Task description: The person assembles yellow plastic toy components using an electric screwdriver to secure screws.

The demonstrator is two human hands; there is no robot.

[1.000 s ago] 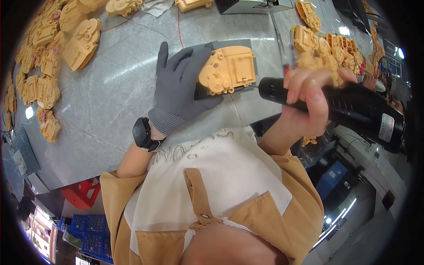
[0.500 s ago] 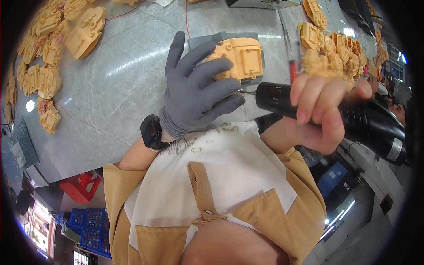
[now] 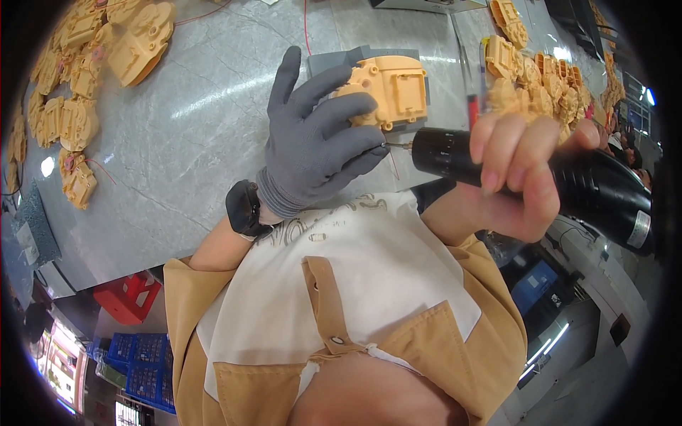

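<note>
In the head view, our bare right hand (image 3: 529, 160) wraps a black cylindrical power screwdriver (image 3: 590, 184), seemingly to steady its thin metal bit (image 3: 403, 145) beside our grey-gloved left hand (image 3: 320, 135); whether its bent fingers pinch anything, we cannot tell. The yellow moulded-plastic housing (image 3: 394, 89) sits on a flat grey block (image 3: 329, 62), likely for support.

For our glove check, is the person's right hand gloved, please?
No, the right hand gripping the black power screwdriver is bare.
</note>
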